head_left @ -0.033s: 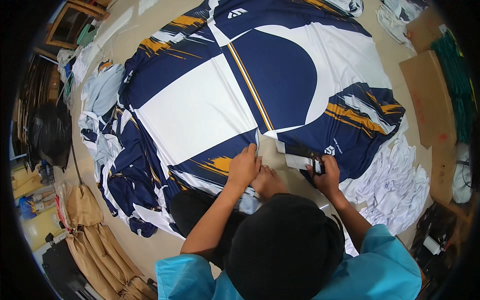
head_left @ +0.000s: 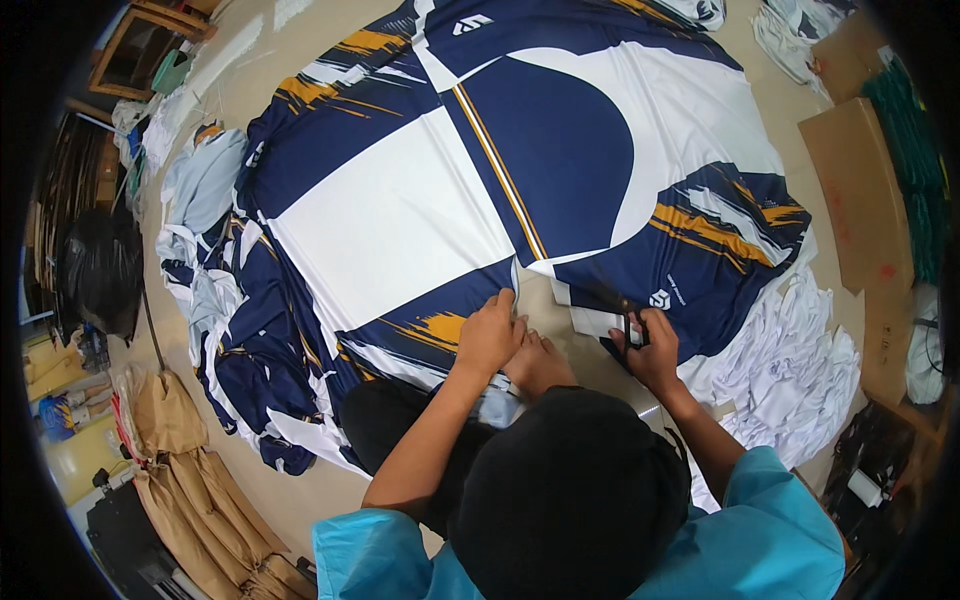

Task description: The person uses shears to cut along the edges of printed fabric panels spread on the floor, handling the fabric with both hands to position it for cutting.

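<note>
A printed cloth (head_left: 400, 215) in navy, white and orange lies spread over the floor in front of me. My left hand (head_left: 490, 335) is closed on its near edge, beside a bare foot (head_left: 540, 365). To the right, my right hand (head_left: 653, 350) grips black-handled scissors (head_left: 632, 325), fingers through the handles. Their blades are dark against a navy cloth piece (head_left: 700, 270) with orange and white streaks, so how far they are spread is hard to see. A gap of bare floor separates the two cloth parts between my hands.
Crumpled white cloth strips (head_left: 785, 370) lie in a heap at right. A pile of navy and white cloth (head_left: 270, 350) is at left. Cardboard boxes (head_left: 855, 190) line the right side. A black bag (head_left: 103, 265) and brown wrapped bundles (head_left: 200, 490) stand at left.
The scissors in my right hand have turned slightly, and their handles look different. My left hand and the cloth stay in place.
</note>
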Available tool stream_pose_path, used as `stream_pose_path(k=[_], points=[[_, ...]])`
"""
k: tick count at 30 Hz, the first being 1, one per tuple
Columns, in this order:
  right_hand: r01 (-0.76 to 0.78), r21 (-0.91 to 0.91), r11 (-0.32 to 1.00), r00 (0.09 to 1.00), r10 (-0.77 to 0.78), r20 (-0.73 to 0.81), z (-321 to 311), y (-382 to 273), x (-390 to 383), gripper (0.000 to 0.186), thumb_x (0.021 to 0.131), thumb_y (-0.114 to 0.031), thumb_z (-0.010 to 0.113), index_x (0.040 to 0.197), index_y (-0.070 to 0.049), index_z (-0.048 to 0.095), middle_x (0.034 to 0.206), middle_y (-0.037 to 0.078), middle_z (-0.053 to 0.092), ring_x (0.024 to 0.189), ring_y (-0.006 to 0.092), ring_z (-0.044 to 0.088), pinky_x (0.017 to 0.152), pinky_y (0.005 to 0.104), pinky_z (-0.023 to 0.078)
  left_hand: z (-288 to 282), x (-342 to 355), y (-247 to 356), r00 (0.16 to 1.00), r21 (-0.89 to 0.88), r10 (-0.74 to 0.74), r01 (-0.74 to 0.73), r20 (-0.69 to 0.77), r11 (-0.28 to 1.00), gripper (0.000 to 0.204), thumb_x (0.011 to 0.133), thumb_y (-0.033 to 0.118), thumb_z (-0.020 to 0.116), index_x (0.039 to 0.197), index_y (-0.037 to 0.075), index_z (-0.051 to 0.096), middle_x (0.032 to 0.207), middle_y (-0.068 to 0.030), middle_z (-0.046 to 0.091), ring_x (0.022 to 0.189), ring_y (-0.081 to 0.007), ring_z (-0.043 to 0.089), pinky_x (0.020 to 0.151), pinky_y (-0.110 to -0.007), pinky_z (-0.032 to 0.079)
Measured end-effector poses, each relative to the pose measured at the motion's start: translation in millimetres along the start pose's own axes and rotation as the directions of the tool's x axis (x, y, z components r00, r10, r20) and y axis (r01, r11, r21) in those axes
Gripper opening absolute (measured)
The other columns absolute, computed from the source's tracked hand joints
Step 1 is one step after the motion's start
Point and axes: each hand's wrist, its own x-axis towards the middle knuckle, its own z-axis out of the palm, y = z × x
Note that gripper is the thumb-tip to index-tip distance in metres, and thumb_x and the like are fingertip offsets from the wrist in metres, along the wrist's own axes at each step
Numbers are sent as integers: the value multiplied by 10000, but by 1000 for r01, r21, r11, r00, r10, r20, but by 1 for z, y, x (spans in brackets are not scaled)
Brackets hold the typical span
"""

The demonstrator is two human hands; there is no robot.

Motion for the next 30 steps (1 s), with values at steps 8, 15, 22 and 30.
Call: stream_pose_path(k=[8, 15, 22, 30], points=[[-51, -199, 979, 951, -13, -310, -3, 44, 86, 534, 858, -260, 954, 1205, 12, 652, 1262, 219, 724, 1173, 424, 688, 1022, 472, 542, -60, 43, -91, 865, 41, -88, 124, -495, 991, 613, 1061, 400, 680, 1520, 10, 564, 1529, -309, 536, 1447, -512, 483, 1211, -588, 390], [-70, -381, 922, 958, -44, -283, -14, 100, 73, 661, 868, -252, 935, 1338, 60, 589, 1517, 222, 656, 1408, 428, 600, 1208, 481, 446, -47, -6, -174, 610, 85, -657, 758, -444, 646, 892, 1103, 667, 443, 1800, 175, 186, 1842, -286, 84, 1668, -598, 27, 1280, -797, 28], [-44, -367, 929, 947, -78, -311, -14, 92, 74, 604, 868, -235, 935, 1288, 46, 606, 1464, 226, 677, 1349, 412, 622, 1166, 479, 467, -33, -13, -176, 580, 85, -647, 773, -494, 628, 862, 1114, 653, 431, 1804, 201, 180, 1848, -271, 75, 1673, -586, 12, 1289, -782, 19], [-416, 222, 882, 909, 402, 105, 8, -10, 45, 383, 939, -247, 916, 785, -35, 637, 687, -55, 460, 681, 77, 426, 586, 309, 376, -17, 5, -84, 882, 52, 6, 20, -472, 998, 512, 979, 381, 773, 1340, 44, 638, 1448, -225, 598, 1439, -465, 501, 1280, -690, 239]])
